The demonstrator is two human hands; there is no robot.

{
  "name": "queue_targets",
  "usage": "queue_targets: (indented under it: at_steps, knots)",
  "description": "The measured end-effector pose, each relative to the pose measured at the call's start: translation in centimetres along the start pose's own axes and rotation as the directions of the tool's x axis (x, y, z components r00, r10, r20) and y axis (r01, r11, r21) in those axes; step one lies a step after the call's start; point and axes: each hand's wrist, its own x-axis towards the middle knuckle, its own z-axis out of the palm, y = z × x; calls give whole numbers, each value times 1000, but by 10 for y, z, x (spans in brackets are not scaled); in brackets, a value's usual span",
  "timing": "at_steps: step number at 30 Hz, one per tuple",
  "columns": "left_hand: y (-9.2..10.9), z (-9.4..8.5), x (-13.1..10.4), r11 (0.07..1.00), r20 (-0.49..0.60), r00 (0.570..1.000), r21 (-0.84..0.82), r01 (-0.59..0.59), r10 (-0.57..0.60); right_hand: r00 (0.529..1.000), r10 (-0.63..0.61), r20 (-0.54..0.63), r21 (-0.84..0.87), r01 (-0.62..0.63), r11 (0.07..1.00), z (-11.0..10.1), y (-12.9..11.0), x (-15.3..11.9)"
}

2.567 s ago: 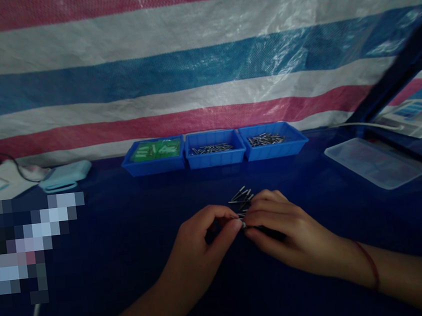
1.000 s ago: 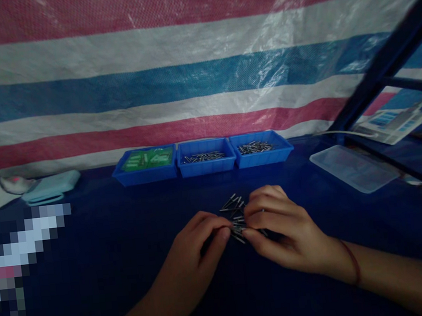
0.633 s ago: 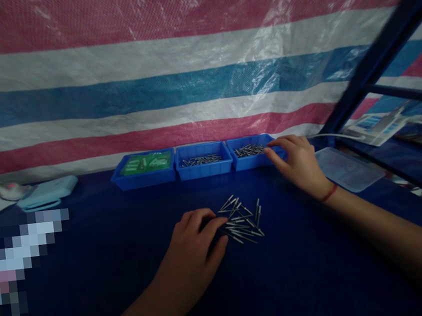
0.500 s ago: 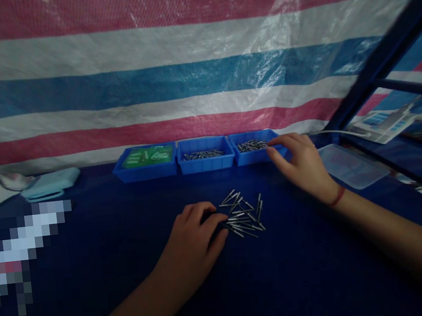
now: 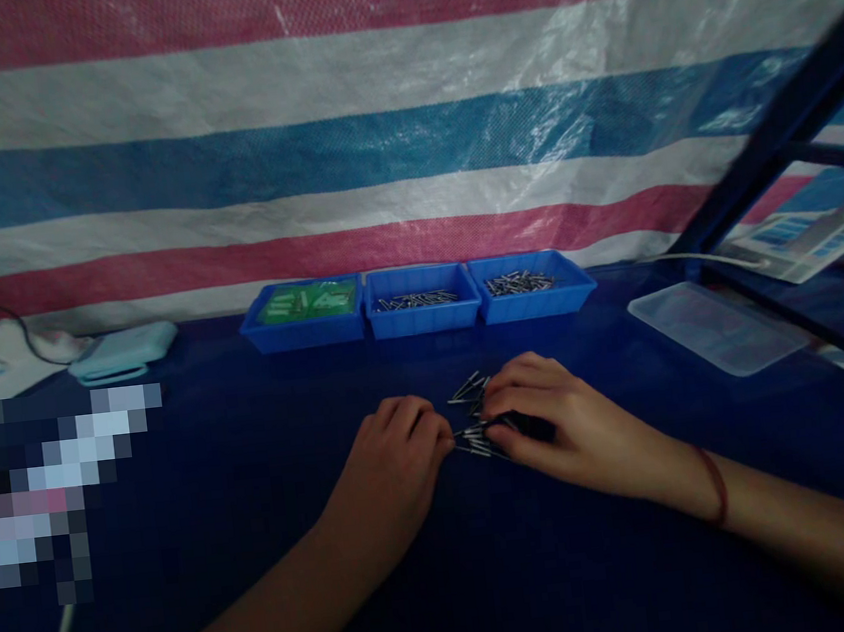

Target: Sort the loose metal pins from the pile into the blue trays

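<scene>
A loose pile of thin metal rivets (image 5: 472,441) lies on the dark blue table (image 5: 450,584) between my hands. At the pile's left edge, my left hand (image 5: 399,459) has its fingers pinched together on a rivet, whose shaft sticks out toward the pile. My right hand (image 5: 561,422) reaches over the pile from the right, thumb and fingertips at the rivets and partly covering them; its thumb and fingers are apart. Behind the pile, the middle blue bin (image 5: 426,318) and the right blue bin (image 5: 537,304) hold more rivets.
The left blue bin (image 5: 307,335) holds green packets. A clear plastic lid (image 5: 717,325) lies at the right near a dark metal frame (image 5: 773,148). A light blue device (image 5: 124,351) sits at the back left, and a striped sheet (image 5: 374,150) hangs behind.
My right hand has come down from the right bin to the pile. My left hand's fingers have closed at the pile's edge. The view has shifted slightly.
</scene>
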Motion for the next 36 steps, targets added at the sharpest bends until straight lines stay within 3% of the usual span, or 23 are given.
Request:
queue_targets:
  at_steps: [4, 8, 15, 19, 23, 36]
  knots:
    - [3, -3, -2, 990, -24, 999, -140, 22, -25, 998, -53, 37, -11, 53, 999, 6, -6, -3]
    - [10, -9, -4, 945, -72, 994, -321, 57, -84, 997, -71, -5, -37, 71, 997, 7, -10, -6]
    - [16, -11, -8, 901, -101, 990, -432, 47, -100, 991, -115, -74, -49, 112, 993, 7, -14, -7]
    - [18, -14, -8, 855, -121, 977, -511, 88, -173, 993, -46, -107, 115, 58, 992, 9, -15, -6]
    - [17, -14, -8, 815, -98, 975, -569, 110, -200, 992, -25, -120, 229, 52, 972, 11, -17, -7]
    - [16, -13, -7, 802, -142, 971, -593, 73, -193, 998, -21, -62, 202, 33, 979, 12, -20, -8]
